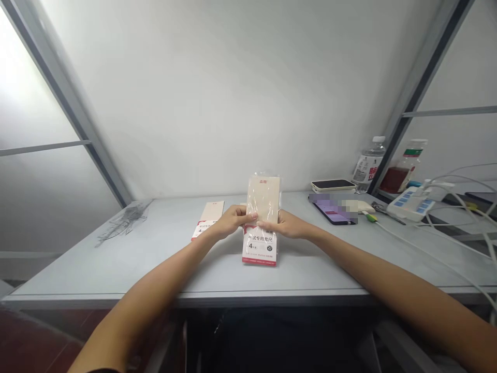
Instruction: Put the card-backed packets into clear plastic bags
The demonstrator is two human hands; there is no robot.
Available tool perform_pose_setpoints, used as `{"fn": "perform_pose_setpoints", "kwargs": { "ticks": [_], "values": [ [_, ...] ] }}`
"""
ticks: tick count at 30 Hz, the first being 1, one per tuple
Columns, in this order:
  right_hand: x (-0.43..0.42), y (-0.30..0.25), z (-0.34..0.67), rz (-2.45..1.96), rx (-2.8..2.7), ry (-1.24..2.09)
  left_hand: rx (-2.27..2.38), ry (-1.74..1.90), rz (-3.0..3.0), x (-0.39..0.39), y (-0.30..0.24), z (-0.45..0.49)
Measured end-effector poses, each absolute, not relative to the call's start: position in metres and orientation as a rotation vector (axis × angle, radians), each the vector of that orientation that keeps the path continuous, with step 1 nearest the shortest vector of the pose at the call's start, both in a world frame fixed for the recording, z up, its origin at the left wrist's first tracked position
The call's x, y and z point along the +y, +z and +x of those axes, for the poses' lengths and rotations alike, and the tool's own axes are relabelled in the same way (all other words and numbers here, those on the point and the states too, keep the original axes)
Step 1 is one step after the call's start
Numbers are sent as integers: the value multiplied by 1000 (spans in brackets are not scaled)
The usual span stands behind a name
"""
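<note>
Between both hands a ruler set package (263, 199) stands upright over the desk, its cream and white card with a red bottom edge inside a clear plastic sleeve. My left hand (233, 220) grips its left side, thumb across the front. From the right, my right hand (285, 224) holds the other side, with its thumb also on the front. The fingers behind the package are hidden. A similar cream card pack (213, 211) lies on the desk behind my left hand, partly covered by it.
Along the right of the grey desk (128, 264) are a purple-screened phone (330, 210), another phone (334, 184), a water bottle (370, 163), a jar of dark red contents (402, 168), and a power strip (411, 203) with white cables. Dark scribbles (124, 223) mark the left side.
</note>
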State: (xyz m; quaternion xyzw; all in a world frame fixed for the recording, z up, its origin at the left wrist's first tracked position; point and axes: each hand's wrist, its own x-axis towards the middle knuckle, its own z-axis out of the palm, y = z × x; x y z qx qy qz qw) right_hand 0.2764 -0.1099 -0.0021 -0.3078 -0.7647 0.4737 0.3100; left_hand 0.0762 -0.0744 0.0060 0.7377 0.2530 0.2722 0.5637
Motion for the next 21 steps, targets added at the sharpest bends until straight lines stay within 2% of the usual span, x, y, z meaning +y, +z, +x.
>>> {"fn": "perform_pose_setpoints", "kwargs": {
  "ticks": [9, 14, 21],
  "values": [
    [-110, -2, 278, -916, -2012, 1238, 661, 747, 1728, -73, 2, 80],
    [-106, -2, 279, -1002, -1966, 1235, 843, 895, 1745, -68, 2, 78],
    [-98, -7, 282, -1178, -1831, 1151, 1290, 810, 2004, -65, 7, 71]
  ]
}}
